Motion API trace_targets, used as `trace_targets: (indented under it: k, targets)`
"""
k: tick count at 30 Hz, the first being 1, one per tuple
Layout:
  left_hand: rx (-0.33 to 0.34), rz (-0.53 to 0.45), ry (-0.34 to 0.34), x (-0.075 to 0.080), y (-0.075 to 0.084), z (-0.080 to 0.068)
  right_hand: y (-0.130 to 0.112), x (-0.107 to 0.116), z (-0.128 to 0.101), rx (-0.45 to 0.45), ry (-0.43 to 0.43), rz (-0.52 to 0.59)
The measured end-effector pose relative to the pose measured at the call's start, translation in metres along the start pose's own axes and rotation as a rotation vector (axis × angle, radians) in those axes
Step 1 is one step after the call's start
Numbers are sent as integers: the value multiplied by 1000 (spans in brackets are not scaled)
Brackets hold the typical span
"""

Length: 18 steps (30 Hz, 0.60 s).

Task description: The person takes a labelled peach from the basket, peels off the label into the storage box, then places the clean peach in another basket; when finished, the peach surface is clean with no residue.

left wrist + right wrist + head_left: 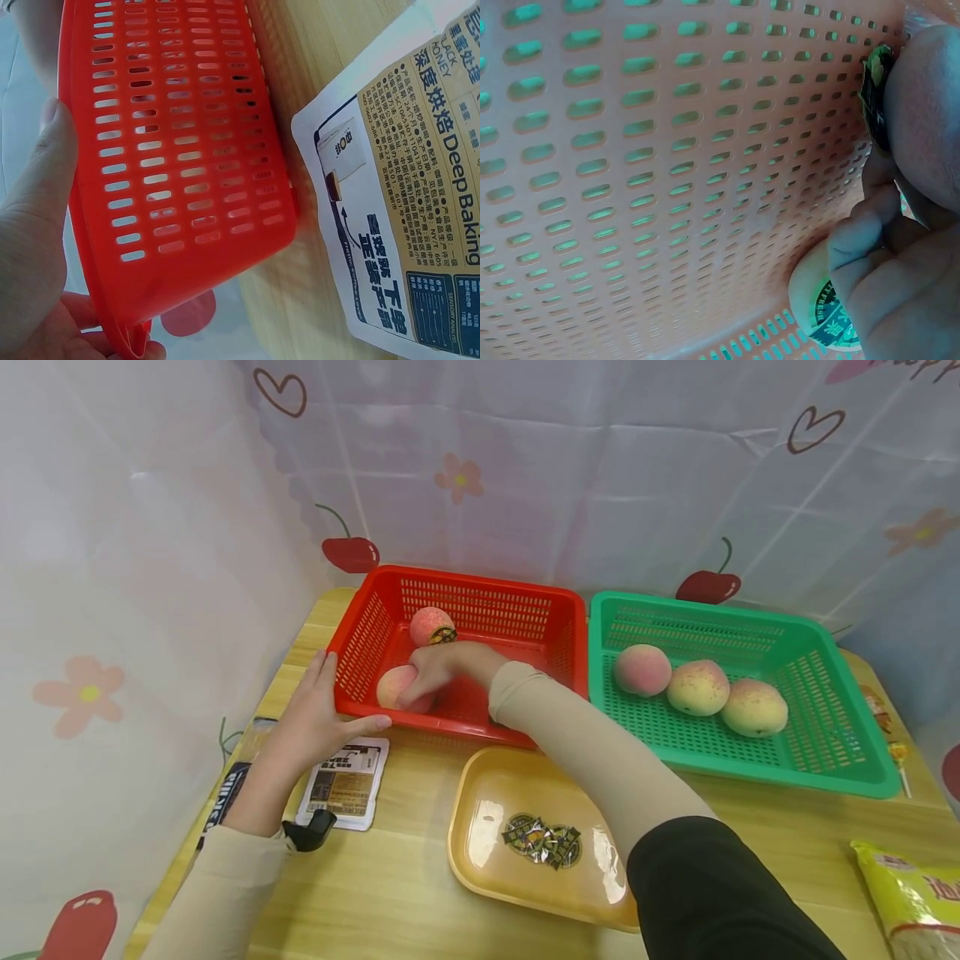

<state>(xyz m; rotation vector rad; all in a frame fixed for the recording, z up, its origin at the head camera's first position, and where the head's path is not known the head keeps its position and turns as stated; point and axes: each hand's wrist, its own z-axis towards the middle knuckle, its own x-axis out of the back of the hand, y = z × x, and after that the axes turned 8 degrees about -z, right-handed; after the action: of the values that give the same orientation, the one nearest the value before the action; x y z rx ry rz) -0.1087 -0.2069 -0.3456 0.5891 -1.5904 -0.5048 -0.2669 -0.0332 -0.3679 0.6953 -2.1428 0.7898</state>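
In the head view, my right hand (pixel 450 664) reaches into the red basket (pixel 487 578) and grips a pinkish-yellow peach (pixel 393 683) near the front left corner. Its thumb lies over the fruit; the other fingers are mostly hidden there. The right wrist view shows a dark green label (pixel 876 94) at that peach's side, close to a fingertip. Behind it sits a second peach (pixel 429 623) with a round label (pixel 442 635). My left hand (pixel 307 718) holds the basket's front left corner from outside, thumb along the rim.
A green basket (pixel 750 778) with three peaches stands at the right. In front, a yellow tray (pixel 480 872) holds several dark round labels (pixel 542 842). A white packet (pixel 348 783) lies by my left wrist, a yellow bag (pixel 911 889) at the right edge. Curtain hangs behind.
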Motion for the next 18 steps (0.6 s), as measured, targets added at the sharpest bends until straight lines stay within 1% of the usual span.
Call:
trace_targets:
  k: [9, 18]
  targets:
    - [-15, -1, 16, -2, -1, 0, 2, 1, -1, 12, -16, -7]
    - [-6, -8, 12, -2, -2, 0, -2, 3, -2, -33, -47, -75]
